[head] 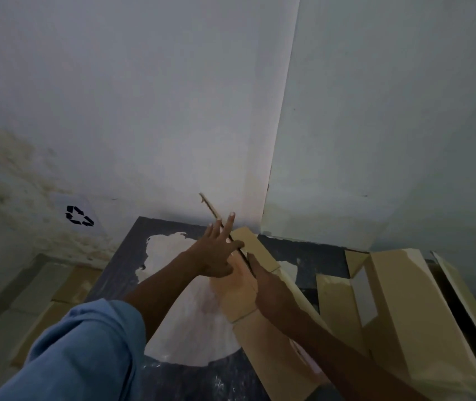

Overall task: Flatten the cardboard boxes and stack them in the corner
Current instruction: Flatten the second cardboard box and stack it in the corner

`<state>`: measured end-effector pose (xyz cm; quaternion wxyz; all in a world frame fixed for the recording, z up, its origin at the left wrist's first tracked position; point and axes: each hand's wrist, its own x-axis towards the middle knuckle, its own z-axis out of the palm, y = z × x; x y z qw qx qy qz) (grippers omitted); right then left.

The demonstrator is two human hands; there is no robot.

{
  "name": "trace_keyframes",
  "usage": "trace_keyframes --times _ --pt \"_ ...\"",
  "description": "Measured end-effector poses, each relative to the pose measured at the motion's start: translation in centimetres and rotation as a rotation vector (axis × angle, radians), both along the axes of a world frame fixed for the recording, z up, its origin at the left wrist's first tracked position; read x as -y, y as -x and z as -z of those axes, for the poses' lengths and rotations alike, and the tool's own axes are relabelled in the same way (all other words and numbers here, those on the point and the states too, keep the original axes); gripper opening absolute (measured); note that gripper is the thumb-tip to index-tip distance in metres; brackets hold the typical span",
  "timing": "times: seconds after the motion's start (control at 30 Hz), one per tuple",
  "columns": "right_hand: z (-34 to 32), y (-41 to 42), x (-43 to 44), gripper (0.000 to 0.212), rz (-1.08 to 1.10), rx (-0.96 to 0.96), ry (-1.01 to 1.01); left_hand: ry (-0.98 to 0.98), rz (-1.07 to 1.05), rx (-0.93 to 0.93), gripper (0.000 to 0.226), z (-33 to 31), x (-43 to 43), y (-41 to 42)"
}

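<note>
Sheet in hand: one flattened cardboard sheet, held on edge, its long axis running from 6 toward 12 o'clock, top end close to the wall corner at 12.
Hands: two, set against opposite faces. The left hand has straight, spread fingers on the 9 o'clock face and reaches further up. The right hand lies along the 3 o'clock face, grip unclear.
Other cardboard: one leaning pile at 3 o'clock, pieces uncountable; one low stack at 8.
Likely next: tip the sheet toward the corner.

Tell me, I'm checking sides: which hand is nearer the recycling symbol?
Left. The left hand is right of the recycling symbol; the right hand is farther right, beyond the cardboard sheet.
</note>
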<state>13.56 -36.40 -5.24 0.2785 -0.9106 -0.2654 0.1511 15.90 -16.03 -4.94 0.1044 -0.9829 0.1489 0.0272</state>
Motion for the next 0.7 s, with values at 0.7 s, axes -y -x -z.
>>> trace_keyframes --times 0.7 --pt "-6.3 0.2 -10.9 0.077 -0.228 0.656 0.089 -0.124 0.094 0.424 0.037 -9.1 -13.8 6.6"
